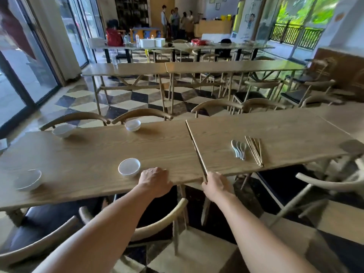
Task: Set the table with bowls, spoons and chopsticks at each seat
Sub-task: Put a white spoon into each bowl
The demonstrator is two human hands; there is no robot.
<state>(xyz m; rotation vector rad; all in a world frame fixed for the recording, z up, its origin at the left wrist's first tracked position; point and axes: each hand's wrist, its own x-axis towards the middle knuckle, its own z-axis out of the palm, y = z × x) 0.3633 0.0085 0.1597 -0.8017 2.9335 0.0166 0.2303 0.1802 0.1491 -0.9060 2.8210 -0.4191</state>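
Four bowls (129, 166) dot the table (88, 154), left hand (154, 181) resting relaxed beside one, right hand (214, 186) gripping chopsticks (197, 152).

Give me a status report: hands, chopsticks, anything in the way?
Left hand resting on table edge beside a bowl. Right hand grips chopsticks. Spoons and spare chopsticks piled right, not yet laid. Nothing blocking.

A: Where is the desk (88, 154) open?
B: Its middle, between the far bowl (133, 125) and the near bowl (129, 166).
A: Rightward?
B: A held chopstick pair (197, 152) slants across; beyond it, spoons (239, 149) just beside loose chopsticks (255, 151), with bare wood around them.
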